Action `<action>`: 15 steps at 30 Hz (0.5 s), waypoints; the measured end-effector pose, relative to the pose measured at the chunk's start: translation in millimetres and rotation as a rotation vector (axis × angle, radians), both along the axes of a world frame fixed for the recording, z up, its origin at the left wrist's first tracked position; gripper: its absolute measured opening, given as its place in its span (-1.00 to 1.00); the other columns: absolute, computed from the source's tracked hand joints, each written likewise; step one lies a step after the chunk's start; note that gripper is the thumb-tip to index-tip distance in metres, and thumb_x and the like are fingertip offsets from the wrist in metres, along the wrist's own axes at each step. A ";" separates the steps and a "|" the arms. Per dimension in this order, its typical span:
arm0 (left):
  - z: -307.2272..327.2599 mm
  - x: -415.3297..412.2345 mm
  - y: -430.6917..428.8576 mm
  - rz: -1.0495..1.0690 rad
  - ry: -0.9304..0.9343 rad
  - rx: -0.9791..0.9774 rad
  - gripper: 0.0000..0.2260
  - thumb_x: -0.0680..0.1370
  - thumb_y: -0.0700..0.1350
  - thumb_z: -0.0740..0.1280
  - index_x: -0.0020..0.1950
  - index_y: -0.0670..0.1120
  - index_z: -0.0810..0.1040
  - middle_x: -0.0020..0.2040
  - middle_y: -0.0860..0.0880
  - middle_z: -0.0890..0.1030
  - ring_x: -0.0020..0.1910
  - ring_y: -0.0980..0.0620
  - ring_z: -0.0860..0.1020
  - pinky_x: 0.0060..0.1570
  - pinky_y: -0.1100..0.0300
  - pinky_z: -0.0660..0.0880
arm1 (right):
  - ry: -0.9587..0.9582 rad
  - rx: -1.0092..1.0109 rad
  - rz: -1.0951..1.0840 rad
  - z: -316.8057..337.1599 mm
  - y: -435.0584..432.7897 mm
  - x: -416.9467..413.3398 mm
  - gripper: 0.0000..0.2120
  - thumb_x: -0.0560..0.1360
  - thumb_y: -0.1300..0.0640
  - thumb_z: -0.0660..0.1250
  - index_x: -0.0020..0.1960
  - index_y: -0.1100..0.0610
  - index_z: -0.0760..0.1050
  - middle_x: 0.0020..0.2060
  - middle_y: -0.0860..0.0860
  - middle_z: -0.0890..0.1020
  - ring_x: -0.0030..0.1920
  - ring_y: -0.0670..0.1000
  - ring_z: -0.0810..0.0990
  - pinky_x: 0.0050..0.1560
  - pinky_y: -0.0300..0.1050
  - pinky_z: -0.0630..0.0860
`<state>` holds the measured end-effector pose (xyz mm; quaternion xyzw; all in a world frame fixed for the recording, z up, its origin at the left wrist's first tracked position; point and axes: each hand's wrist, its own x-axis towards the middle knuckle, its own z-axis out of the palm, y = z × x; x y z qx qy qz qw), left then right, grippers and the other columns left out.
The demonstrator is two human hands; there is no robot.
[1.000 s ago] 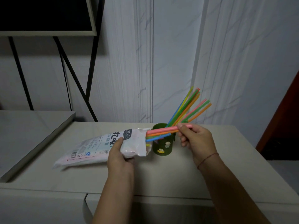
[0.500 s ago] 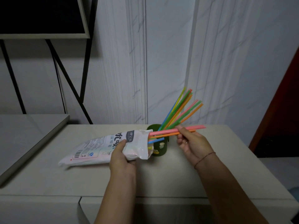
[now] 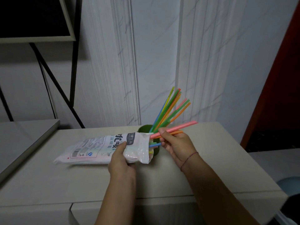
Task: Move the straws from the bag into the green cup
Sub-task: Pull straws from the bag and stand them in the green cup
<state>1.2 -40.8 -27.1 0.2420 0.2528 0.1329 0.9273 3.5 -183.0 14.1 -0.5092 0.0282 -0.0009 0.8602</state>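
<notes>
Two bare hands work at a pale table (image 3: 211, 159), and the green cup (image 3: 156, 151) standing on it serves as the marker for everything else. Several straws (image 3: 168, 111) already stand in that cup, fanned up and away to its right in yellow, blue, green, orange and pink. Just left of the cup, and partly covering its front, lies a white printed bag (image 3: 103, 147) on its side, its open mouth turned toward the cup and its far end stretching well to the left along the table. The left hand (image 3: 121, 161) grips the bag near that mouth, thumb on top and fingers closed around the plastic. Right of the cup, the right hand (image 3: 176, 144) has its fingertips pinched together on a pink straw (image 3: 183, 126) and an orange straw (image 3: 177, 132); both run nearly level across the cup's rim, their left ends at the bag's mouth and their right ends sticking out past the hand. Short blue and yellow straw ends poke from the bag's opening directly in front of the cup. A thin dark band circles the right wrist. Behind the cup rises a white marbled wall (image 3: 154, 54).
</notes>
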 end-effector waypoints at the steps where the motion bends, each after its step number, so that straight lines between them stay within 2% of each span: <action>1: 0.3 0.0 0.9 0.013 0.002 0.001 -0.56 0.43 -0.34 0.38 0.28 -0.09 0.43 0.23 -0.13 0.60 0.18 -0.15 0.59 0.20 -0.32 0.42 | -0.011 -0.015 -0.026 1.1 -2.1 1.1 -0.95 0.47 0.33 0.33 -0.17 0.28 0.53 -0.55 0.00 0.54 -0.53 -0.14 0.49 -0.46 -0.33 0.48; 4: 1.8 0.6 8.3 0.026 0.006 -0.016 -0.51 0.45 -0.33 0.36 0.37 -0.12 0.40 0.25 -0.13 0.59 0.19 -0.15 0.59 0.19 -0.32 0.43 | -0.060 -0.075 -0.161 7.9 -16.4 6.3 -0.93 0.48 0.32 0.32 -0.18 0.25 0.52 -0.54 0.03 0.51 -0.56 -0.15 0.46 -0.50 -0.34 0.45; 7: 3.5 -0.1 18.0 0.039 0.038 -0.032 -0.50 0.46 -0.33 0.34 0.39 -0.12 0.40 0.26 -0.13 0.59 0.18 -0.13 0.59 0.12 -0.26 0.50 | -0.098 -0.098 -0.277 13.9 -36.3 10.2 -0.92 0.49 0.31 0.32 -0.18 0.25 0.52 -0.60 -0.03 0.51 -0.58 -0.16 0.46 -0.51 -0.35 0.46; 10: 5.5 -0.8 24.3 0.051 0.058 -0.041 -0.54 0.48 -0.33 0.33 0.37 -0.14 0.42 0.26 -0.11 0.58 0.03 -0.08 0.61 -0.23 -0.15 0.59 | -0.125 -0.116 -0.355 16.4 -48.7 12.2 -0.90 0.49 0.30 0.32 -0.21 0.24 0.50 -0.63 -0.04 0.52 -0.59 -0.16 0.48 -0.50 -0.36 0.47; 13: 7.8 -2.5 26.5 0.066 0.072 -0.042 -0.61 0.49 -0.33 0.32 0.29 -0.10 0.44 0.22 -0.09 0.59 -0.07 -0.04 0.61 -0.28 -0.07 0.58 | -0.160 -0.145 -0.408 18.2 -51.4 14.3 -0.95 0.49 0.31 0.32 -0.15 0.26 0.51 -0.50 0.04 0.53 -0.58 -0.16 0.49 -0.49 -0.37 0.47; 15: 7.6 -3.4 28.1 0.068 0.072 -0.049 -0.56 0.49 -0.33 0.32 0.35 -0.11 0.43 0.24 -0.09 0.59 -0.03 -0.04 0.61 -0.34 -0.11 0.54 | -0.184 -0.164 -0.446 19.5 -52.6 16.1 -0.95 0.50 0.31 0.31 -0.07 0.30 0.51 -0.42 0.11 0.51 -0.57 -0.16 0.50 -0.48 -0.38 0.48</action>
